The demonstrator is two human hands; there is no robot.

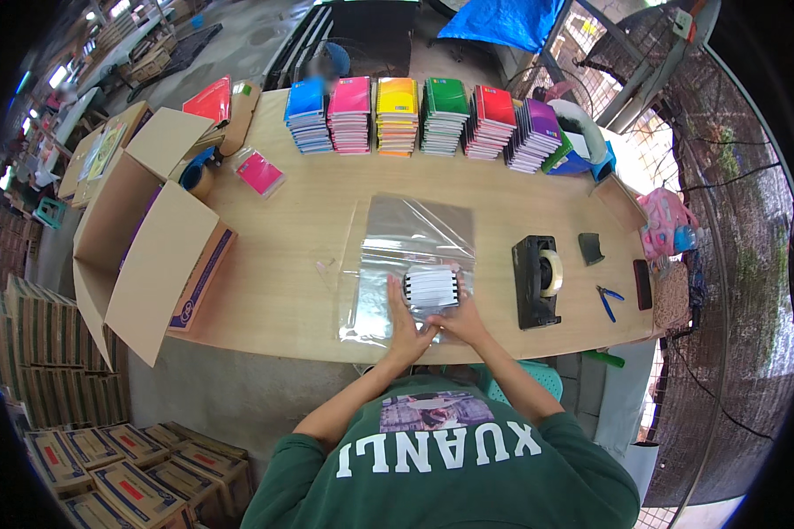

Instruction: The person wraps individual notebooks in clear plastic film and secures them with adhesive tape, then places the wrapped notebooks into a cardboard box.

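Observation:
A small stack of notebooks (431, 286), its white page edges facing up between dark edges, stands over clear plastic bags (412, 224) at the table's near middle. Along the left side of the stack lie the fingers of my left hand (406, 330). My right hand (464, 319) closes against the opposite side, and the two thumbs come close together at the near end. Both hands grip the stack between them. Whether the stack rests on the plastic or is just above it is hard to tell.
Several notebook piles (398, 115) in different colours line the table's far edge. A black tape dispenser (536, 282), blue-handled pliers (609, 302) and a dark phone (641, 284) lie to the right. An open cardboard box (162, 273) takes up the left end, near a pink packet (260, 174).

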